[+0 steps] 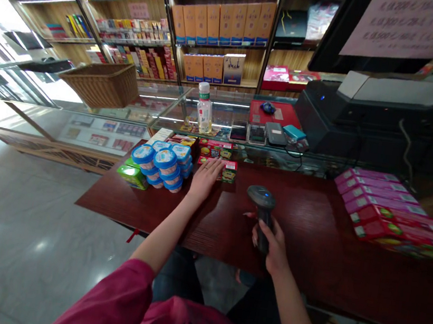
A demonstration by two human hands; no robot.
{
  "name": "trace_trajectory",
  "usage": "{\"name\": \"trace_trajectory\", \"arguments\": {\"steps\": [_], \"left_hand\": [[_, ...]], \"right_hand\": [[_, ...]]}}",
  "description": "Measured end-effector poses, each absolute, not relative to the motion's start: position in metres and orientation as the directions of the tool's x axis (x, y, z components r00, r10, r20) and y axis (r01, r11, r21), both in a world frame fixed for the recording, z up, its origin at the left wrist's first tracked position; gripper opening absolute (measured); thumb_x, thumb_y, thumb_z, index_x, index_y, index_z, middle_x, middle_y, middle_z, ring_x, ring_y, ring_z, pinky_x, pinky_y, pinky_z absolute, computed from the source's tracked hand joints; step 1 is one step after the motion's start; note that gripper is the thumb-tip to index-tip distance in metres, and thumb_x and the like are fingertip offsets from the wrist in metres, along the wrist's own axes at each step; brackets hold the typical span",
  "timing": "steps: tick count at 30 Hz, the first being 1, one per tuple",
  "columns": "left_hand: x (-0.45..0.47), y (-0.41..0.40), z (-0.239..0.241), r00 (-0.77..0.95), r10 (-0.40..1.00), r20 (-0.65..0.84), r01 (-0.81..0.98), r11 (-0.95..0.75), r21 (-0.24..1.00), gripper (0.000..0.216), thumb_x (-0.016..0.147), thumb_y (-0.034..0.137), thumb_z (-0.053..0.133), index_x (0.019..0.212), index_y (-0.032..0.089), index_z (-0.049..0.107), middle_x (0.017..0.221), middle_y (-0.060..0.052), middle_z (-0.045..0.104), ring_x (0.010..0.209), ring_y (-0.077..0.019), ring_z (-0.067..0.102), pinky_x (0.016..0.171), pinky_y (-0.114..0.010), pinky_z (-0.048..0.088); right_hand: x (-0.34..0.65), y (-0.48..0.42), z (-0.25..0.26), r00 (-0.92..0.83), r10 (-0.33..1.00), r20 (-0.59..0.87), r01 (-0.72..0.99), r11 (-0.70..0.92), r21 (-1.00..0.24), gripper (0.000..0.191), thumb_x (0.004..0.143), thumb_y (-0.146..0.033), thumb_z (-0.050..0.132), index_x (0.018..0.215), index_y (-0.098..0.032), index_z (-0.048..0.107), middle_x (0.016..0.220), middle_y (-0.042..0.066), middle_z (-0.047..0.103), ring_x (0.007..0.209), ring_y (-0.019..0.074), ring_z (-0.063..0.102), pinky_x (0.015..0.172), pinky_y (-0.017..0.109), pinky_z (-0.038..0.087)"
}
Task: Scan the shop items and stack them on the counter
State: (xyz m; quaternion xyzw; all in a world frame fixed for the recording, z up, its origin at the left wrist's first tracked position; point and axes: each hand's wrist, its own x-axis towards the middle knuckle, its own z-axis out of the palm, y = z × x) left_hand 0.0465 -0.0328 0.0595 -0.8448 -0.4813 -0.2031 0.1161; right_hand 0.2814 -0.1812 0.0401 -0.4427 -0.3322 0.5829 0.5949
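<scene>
Grey scanner [262, 197] upright (blue LED on); red-green box [229, 172] flat on dk wood table [318, 234].

Dark grey scanner [262, 197], blue-lidded tubs [164, 159], green pack [132, 176], pink-and-red boxes [386, 203], dark red-brown counter [310, 238]

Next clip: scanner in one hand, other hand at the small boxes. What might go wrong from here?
1. The left hand lies close beside the stack of blue-lidded tubs; a sideways sweep might topple it.
2. The right hand holds the barcode scanner facing closely packed boxes, so it might read a neighbour instead of the red box at the left fingertips.
</scene>
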Motion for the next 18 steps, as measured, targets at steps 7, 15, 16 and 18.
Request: {"name": "trace_trajectory", "arguments": {"steps": [7,15,16,18], "left_hand": [[0.028,0.017,0.047,0.465,0.746,0.478,0.849,-0.528,-0.002,0.059,0.098,0.001,0.033,0.156,0.013,0.04,0.163,-0.014,0.041,0.156,-0.0208,0.031,0.129,-0.047,0.032],[0.027,0.04,0.039,0.459,0.718,0.524,0.844,-0.537,-0.003,0.061,0.096,-0.001,0.032,0.155,0.012,0.041,0.163,-0.015,0.04,0.157,-0.0218,0.029,0.128,-0.049,0.032],[0.027,0.042,0.04,0.46,0.718,0.522,0.844,-0.537,-0.005,0.062,0.095,-0.002,0.033,0.155,0.012,0.041,0.163,-0.015,0.04,0.157,-0.022,0.028,0.128,-0.049,0.031],[0.027,0.042,0.04,0.465,0.722,0.511,0.846,-0.534,-0.016,0.065,0.093,-0.003,0.034,0.156,0.011,0.04,0.163,-0.017,0.04,0.157,-0.0229,0.027,0.129,-0.05,0.03]], "right_hand": [[0.282,-0.168,0.032,0.119,0.986,-0.113,-0.419,-0.053,-0.907,0.037,0.084,-0.044,0.078,0.112,-0.021,0.069,0.07,-0.001,0.067,0.045,0.0084,0.047,0.041,0.02,0.04],[0.281,-0.17,0.031,0.112,0.988,-0.111,-0.397,-0.058,-0.916,0.036,0.086,-0.046,0.077,0.108,-0.019,0.072,0.068,0.001,0.067,0.043,0.0077,0.046,0.04,0.02,0.039],[0.28,-0.17,0.031,0.12,0.987,-0.11,-0.409,-0.052,-0.911,0.036,0.085,-0.046,0.077,0.108,-0.019,0.072,0.073,0.003,0.071,0.043,0.0072,0.046,0.04,0.02,0.039],[0.28,-0.169,0.033,0.153,0.983,-0.104,-0.446,-0.025,-0.895,0.038,0.082,-0.046,0.079,0.108,-0.02,0.07,0.09,0.006,0.076,0.044,0.0065,0.048,0.039,0.021,0.04]]}}
